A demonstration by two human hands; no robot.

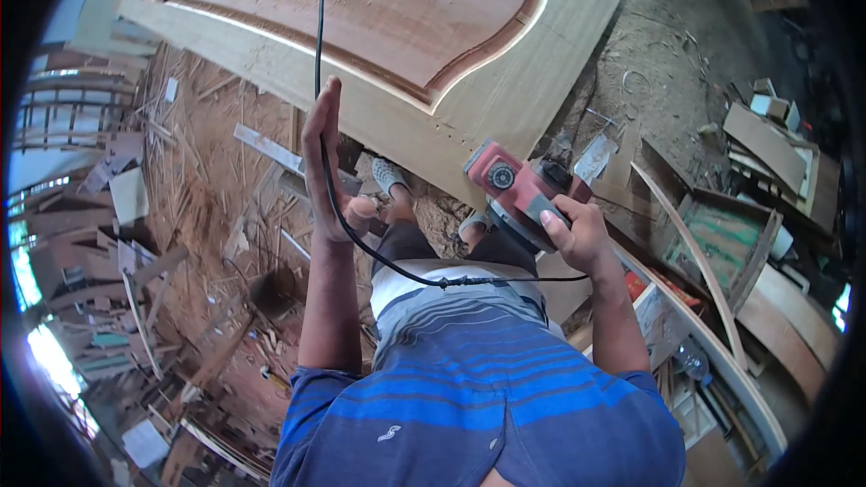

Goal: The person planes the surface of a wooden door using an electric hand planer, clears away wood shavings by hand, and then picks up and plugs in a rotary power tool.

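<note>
A red power tool [521, 191] with a black knob and a round dial is gripped in my right hand [582, 233], beside the near corner of a wooden panel [519, 90]. My left hand [327, 162] is raised with its fingers stretched out, left of my legs and near the panel's lower edge. A black cable [388, 263] runs down from the top, passes against my left palm, and crosses in front of my shirt toward my right wrist. The panel has a carved, curved moulding and sawdust on its surface.
Wood scraps and offcuts [194, 149] litter the brown floor at the left. On the right lie a wooden frame with a green surface [722, 239], a long curved strip [690, 248] and a long box of tools [713, 343]. My feet stand below the panel's edge.
</note>
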